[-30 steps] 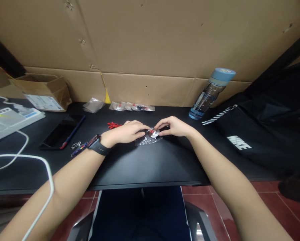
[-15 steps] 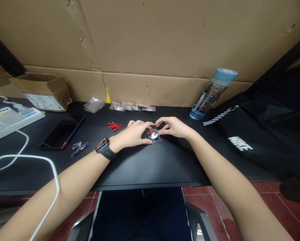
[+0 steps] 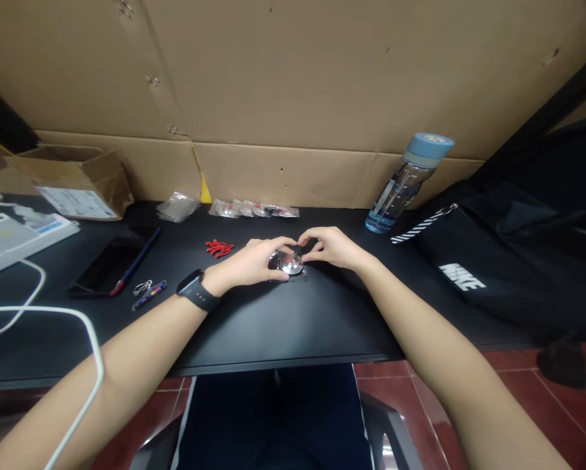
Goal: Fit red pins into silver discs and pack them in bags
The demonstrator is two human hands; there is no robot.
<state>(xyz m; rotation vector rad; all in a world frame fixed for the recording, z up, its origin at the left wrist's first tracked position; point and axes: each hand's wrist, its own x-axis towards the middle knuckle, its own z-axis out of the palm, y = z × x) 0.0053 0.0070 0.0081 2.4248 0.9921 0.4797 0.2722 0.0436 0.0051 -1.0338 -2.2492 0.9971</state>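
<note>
My hands at a black table [image 3: 293,326], work in hand partway. The shiny disc [image 3: 293,264], red-marked, lies between my hands at the middle, clear film [image 3: 300,277] about it; how far the film encloses it I cannot tell. My left hand [image 3: 254,262] grips it between thumb and fingers. My right hand [image 3: 335,248] curls at its right side; whether it pinches film or only touches the rim, I cannot tell. Judged done: the packets [image 3: 248,209] rowed at the far edge. Judged left: this disc, not yet set down. Flat bags [image 3: 178,207] and red cords [image 3: 219,248] lie untouched, leftward. Surroundings: box [image 3: 72,183] and phone [image 3: 114,261] left; bottle [image 3: 403,186] and backpack [image 3: 493,274] right; cardboard [image 3: 293,85] behind; red tiles [image 3: 427,398] below.
</note>
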